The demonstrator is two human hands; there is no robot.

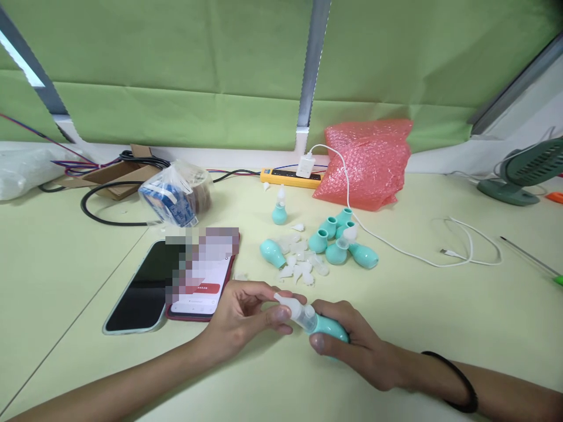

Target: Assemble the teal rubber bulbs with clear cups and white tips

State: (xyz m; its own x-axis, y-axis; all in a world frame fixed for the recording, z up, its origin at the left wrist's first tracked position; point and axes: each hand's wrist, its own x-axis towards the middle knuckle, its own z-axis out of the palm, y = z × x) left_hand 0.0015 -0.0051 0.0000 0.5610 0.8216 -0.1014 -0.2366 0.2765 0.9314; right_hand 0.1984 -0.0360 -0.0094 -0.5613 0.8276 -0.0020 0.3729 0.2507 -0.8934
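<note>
- Your right hand [347,346] has a closed grip around the small teal rubber squeeze bulb [331,331], held low just over the pale green counter [440,328], right in front of you.
- Your left hand [240,316] pinches the clear soft-plastic nozzle tip [294,309] between thumb and fingertips, so that grip is closed too. The tip sits at the mouth of the bulb, the two parts touching.
- Looks to me like you're mid-assembly, seating the tip into the bulb. Can't tell if it's fully home yet.
- My guess for the next bit: push straight along the bulb's axis with a little twist, and keep the right hand firm without squashing the bulb.
- Just beyond your hands there's a scatter of loose clear nozzle tips [299,258], with one bare teal bulb [272,253] lying to its left and a cluster of more teal bulbs [341,243] to its right.
- One finished bulb with its tip on [280,210] stands upright further back.
- Left of your hands, two smartphones [171,284] lie side by side, one dark, one lit.
- At the back: a pink bubble-wrap bag [369,161], a yellow power strip [285,177] with a white charger cable [440,252] trailing across the counter, and a green desk fan [523,173] far right.
</note>
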